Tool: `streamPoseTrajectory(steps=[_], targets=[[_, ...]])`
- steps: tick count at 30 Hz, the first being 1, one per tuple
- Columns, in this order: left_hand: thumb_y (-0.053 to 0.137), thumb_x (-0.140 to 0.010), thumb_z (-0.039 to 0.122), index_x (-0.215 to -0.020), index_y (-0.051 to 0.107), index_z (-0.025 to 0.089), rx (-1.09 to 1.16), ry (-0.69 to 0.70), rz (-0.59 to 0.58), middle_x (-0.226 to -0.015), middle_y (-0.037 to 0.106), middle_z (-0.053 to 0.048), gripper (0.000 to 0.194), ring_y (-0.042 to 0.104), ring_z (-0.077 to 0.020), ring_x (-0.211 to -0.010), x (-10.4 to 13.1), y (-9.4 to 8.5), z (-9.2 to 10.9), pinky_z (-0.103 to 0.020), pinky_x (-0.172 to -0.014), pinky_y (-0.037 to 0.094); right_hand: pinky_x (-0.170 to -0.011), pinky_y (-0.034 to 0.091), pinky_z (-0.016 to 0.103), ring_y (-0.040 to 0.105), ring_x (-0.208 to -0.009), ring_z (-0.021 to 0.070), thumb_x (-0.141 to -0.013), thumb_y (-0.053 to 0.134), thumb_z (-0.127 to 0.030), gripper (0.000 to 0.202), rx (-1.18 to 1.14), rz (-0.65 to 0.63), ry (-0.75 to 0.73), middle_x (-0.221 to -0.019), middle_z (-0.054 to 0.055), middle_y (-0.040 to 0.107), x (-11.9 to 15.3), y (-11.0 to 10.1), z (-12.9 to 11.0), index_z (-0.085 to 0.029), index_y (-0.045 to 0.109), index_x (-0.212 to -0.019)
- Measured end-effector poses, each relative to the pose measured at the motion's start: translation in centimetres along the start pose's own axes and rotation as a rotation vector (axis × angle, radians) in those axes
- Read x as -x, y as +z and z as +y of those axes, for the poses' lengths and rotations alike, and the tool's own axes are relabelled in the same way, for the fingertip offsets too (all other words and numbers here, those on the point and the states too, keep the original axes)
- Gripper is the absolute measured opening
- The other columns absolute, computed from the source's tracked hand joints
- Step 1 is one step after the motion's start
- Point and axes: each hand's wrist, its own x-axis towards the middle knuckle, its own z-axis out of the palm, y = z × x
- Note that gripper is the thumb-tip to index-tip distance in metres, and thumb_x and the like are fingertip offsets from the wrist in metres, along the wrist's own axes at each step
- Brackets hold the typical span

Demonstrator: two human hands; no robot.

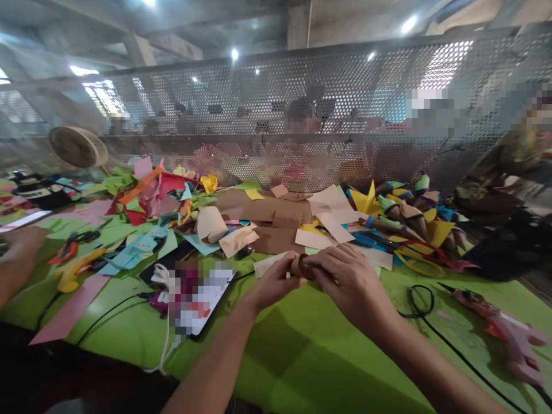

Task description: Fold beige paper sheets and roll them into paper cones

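A small brown paper roll (305,267), curled with a paler edge on its left side, is between my hands over the green table. My left hand (271,284) grips its left end with thumb and fingers. From the right, my right hand (351,279) has its fingers closed on the brown part, partly hiding it. Just beyond my hands lie pale beige paper pieces (317,240) and brown sheets (276,240). A rolled cream paper tube (211,224) sits farther to the left.
A pink glue gun (500,328) with a black cable lies right. To the left are a phone (209,302), a power strip, a yellow glue gun (80,269) and another person's hand (21,256). Paper cones (405,215) pile up before a perforated metal screen (241,115).
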Motion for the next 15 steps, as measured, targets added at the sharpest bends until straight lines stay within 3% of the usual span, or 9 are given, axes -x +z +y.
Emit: streamPoseTrajectory(steps=[6, 15], targets=[[0.06, -0.081, 0.022, -0.093, 0.052, 0.02, 0.033, -0.003, -0.004, -0.092, 0.049, 0.001, 0.015, 0.045, -0.0159, -0.09, 0.1, -0.1, -0.3, -0.028, -0.084, 0.042, -0.079, 0.043, 0.035, 0.059, -0.087, 0.0213, -0.09, 0.06, -0.013, 0.018, -0.106, -0.055, -0.051, -0.092, 0.003, 0.074, -0.3, -0.6, -0.6, -0.025, 0.073, -0.096], [0.059, -0.079, 0.02, -0.087, 0.051, 0.019, -0.095, 0.029, 0.046, -0.088, 0.053, 0.0, 0.012, 0.047, -0.0178, -0.088, 0.1, 0.1, -0.4, -0.031, -0.082, 0.042, -0.077, 0.037, 0.035, 0.053, -0.078, 0.021, -0.087, 0.068, -0.017, 0.01, -0.083, 0.036, 0.025, -0.077, -0.002, 0.075, -0.7, 0.4, -0.9, -0.026, 0.071, -0.083]])
